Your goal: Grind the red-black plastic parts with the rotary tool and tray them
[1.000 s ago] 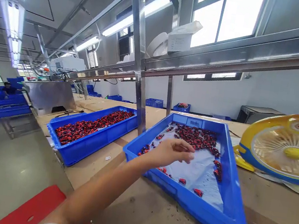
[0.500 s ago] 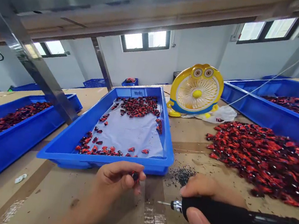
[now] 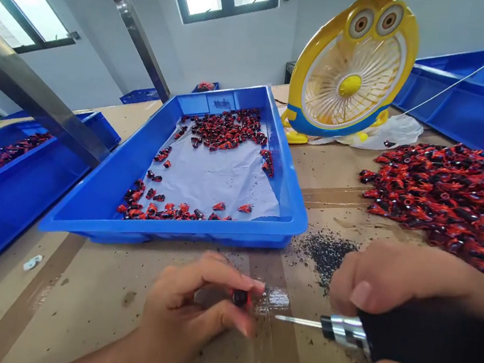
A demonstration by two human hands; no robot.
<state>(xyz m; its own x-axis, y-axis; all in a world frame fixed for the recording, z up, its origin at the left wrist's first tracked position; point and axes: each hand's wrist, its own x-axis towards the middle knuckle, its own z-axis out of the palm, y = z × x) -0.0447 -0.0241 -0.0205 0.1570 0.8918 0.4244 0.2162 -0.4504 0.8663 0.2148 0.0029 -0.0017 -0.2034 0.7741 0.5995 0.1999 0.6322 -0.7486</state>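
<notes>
My left hand [image 3: 201, 297] pinches a small red and black plastic part [image 3: 241, 297] between thumb and fingers, just in front of the tray. My right hand [image 3: 395, 283] is wrapped around a black handheld electric tool [image 3: 432, 337] with a silver collar and a thin metal tip. That tip points left toward the small part, with a gap between them. Behind my left hand stands a blue tray [image 3: 171, 230] lined with a white sheet, holding many similar red and black parts. Dark shavings [image 3: 326, 252] lie on the cardboard beside my right hand.
A large pile of red and black parts [image 3: 457, 201] lies at the right. Behind the tray stands a yellow fan [image 3: 350, 82] with cartoon eyes. More blue trays [image 3: 461, 111] flank the cardboard-covered table [image 3: 92, 298]. A metal post [image 3: 52, 111] rises at the left.
The view has tilted down and come closer, so the tray and fan look larger. Both hands keep their hold; the left fingers and the part have turned, showing its dark round end.
</notes>
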